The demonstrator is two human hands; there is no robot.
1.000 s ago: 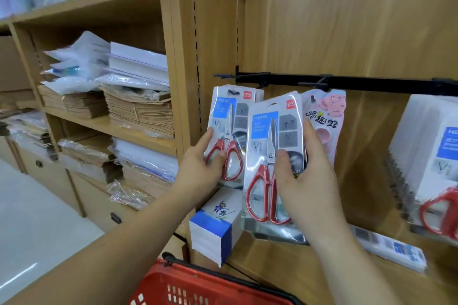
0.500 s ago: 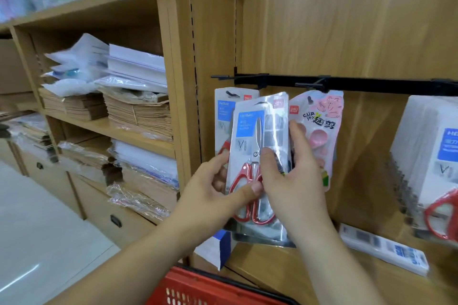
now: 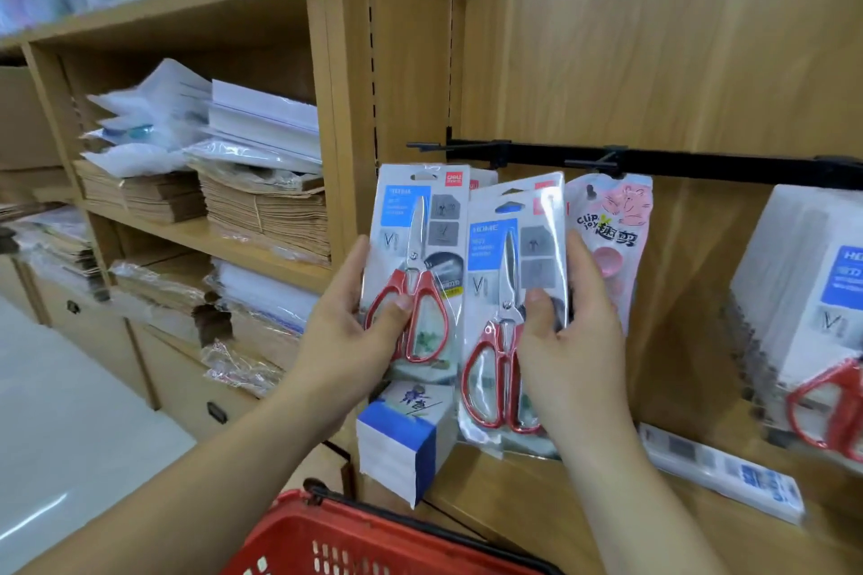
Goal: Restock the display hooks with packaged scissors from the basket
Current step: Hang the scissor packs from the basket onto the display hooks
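"Packaged scissors, red-handled and sealed in clear plastic on white-and-blue printed cards: where are they?"

"Two packs, both upright in front of a wooden display wall. The left hand point(image 3: 345, 341) grips the left pack point(image 3: 415, 257), thumb pressed across the red handles and fingers behind the card. The right hand point(image 3: 574, 341) grips the right pack point(image 3: 513, 294), thumb on the front and fingers wrapped round its right edge. A red plastic basket point(image 3: 373, 542) sits low in view, beneath the forearms."

"And the hooks?"

"A black metal rail point(image 3: 700, 163) runs across the wall just above the packs. A thin black hook point(image 3: 420, 146) juts from its left end, just above the left pack's hang slot. Neither pack is on a hook yet. A pink cartoon-printed pack point(image 3: 611, 219) hangs just beside the right pack."

"What might go wrong?"

"In my judgement, three things. The slot is narrow and the hook tip thin, so a tilted pack could miss, or the card could crease. The plastic looks slick, so a loosened thumb could let a pack slip towards the shelf below. With both hands full, nothing steadies the pink pack if the right pack knocks it."
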